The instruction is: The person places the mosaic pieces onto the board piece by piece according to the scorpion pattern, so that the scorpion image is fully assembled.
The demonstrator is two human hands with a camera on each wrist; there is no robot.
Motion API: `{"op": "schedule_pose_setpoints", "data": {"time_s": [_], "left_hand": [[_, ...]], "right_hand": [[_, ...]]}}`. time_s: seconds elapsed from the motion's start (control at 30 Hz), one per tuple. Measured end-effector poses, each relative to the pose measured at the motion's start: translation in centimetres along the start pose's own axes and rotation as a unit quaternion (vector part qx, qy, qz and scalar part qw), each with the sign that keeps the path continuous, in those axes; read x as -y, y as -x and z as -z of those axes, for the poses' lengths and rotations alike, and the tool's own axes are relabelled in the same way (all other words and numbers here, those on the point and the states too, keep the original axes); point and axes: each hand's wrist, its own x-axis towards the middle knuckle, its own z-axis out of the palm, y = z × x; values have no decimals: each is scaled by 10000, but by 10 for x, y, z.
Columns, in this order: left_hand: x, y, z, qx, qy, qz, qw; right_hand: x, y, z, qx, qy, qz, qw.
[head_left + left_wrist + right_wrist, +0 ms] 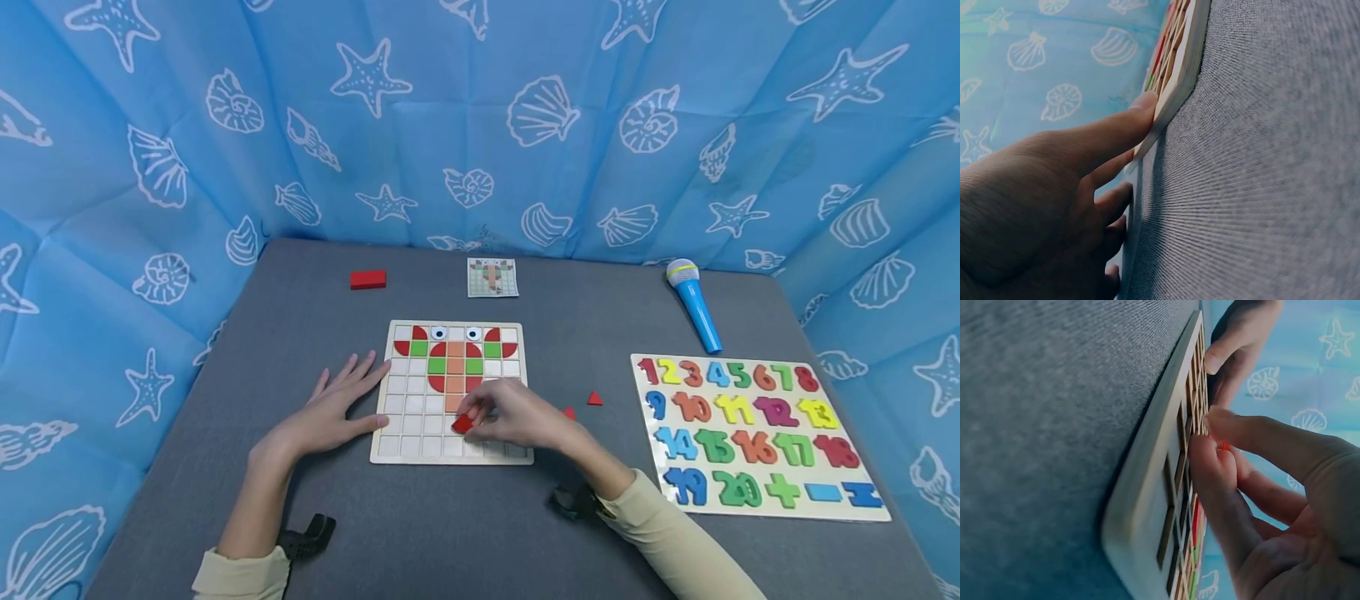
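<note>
A wooden grid board (407,447) lies at the middle of the table. Red, green and orange tiles and two googly eye pieces fill part of its upper squares. My right hand (512,414) is over the lower part of the board, pinching a small red tile (462,424) between thumb and fingers. In the right wrist view those fingertips are close over the squares and hide most of the tile. With fingers spread, my left hand (327,414) lies at the board's left side. Its thumb (1144,103) touches the board's edge in the left wrist view.
Behind the board lie a small pattern card (492,291) and a red block (367,280). Red triangles (595,399) are right of the board. Farther right are a blue toy microphone (697,312) and a number puzzle board (750,457). A blue curtain (465,142) surrounds the table.
</note>
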Motion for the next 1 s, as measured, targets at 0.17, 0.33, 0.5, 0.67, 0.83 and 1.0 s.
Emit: {"op": "schedule_pose_setpoints", "data": {"time_s": [0.17,0.33,0.5,0.67,0.83,1.0], "left_hand": [[-1,0,1,-8,-14,-2,10000],[-1,0,0,-7,-44,1,10000],[-2,0,0,-18,-32,33,10000],[-2,0,0,-31,-45,38,10000],[-1,0,0,-37,-51,11,10000],[0,0,0,-29,-30,-13,10000]], "right_hand": [[5,-7,-4,-66,448,-27,9990],[9,-12,-9,-42,752,-65,9971],[10,-14,-11,-87,941,-65,9955],[9,-15,-11,-172,977,-24,9951],[8,-15,-10,-265,860,1,9959],[6,-7,-5,-307,522,13,9982]]}}
